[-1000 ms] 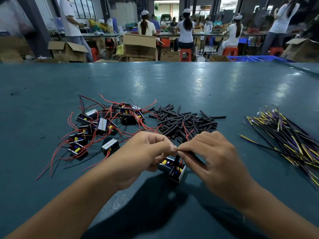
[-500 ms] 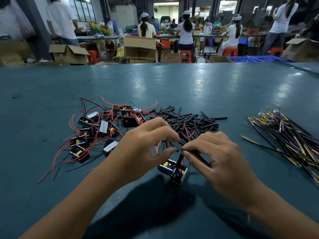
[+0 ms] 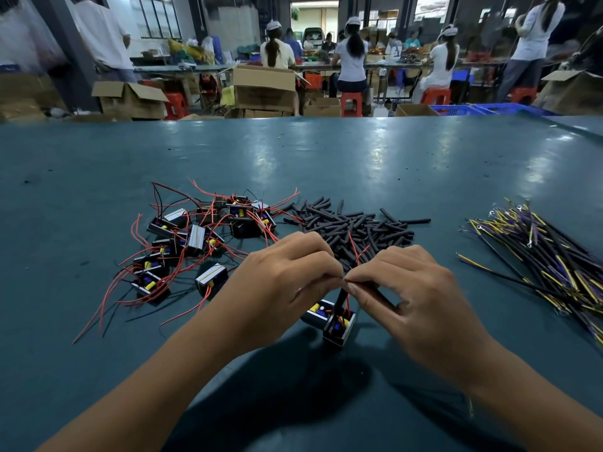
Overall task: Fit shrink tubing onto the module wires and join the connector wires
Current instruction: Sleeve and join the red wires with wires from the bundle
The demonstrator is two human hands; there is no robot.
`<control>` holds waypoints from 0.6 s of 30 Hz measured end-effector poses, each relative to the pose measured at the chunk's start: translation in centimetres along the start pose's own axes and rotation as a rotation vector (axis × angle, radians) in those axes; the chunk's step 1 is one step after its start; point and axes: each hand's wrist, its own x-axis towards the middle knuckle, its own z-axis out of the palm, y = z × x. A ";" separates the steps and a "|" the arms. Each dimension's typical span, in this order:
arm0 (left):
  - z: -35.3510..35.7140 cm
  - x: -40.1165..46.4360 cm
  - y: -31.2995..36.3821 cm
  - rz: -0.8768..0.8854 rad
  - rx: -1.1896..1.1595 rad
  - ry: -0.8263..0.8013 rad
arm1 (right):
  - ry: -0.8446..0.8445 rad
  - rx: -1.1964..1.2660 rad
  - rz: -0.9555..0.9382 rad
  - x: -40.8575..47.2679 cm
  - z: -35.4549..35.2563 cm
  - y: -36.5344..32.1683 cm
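At centre frame, left hand (image 3: 280, 282) and right hand (image 3: 408, 288) met fingertip to fingertip, each pinching a red wire (image 3: 354, 247); right also held a black tube (image 3: 378, 293); module (image 3: 337, 326) hung just below; tube pile (image 3: 359, 226) behind, on the green table (image 3: 326, 151)

On the desk (image 3: 359, 151), the module (image 3: 337, 324) sits just below the fingers (image 3: 354, 288). The tubing pile (image 3: 359, 226) lies just beyond them, more modules (image 3: 195, 243) to their left, connector wires (image 3: 548, 256) well to their right.
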 end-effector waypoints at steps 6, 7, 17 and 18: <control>0.7 0.1 1.4 -0.367 -0.351 -0.011 | 0.021 -0.011 0.017 0.0 0.1 0.1; 0.8 0.1 1.5 -0.466 -0.450 -0.007 | 0.021 -0.015 0.016 -0.1 0.1 0.1; -0.2 0.0 2.0 -0.487 -0.350 0.009 | 0.025 -0.028 0.030 0.0 -0.1 0.0; -0.2 0.0 1.9 -0.475 -0.330 -0.009 | 0.022 -0.024 0.039 0.0 -0.1 0.0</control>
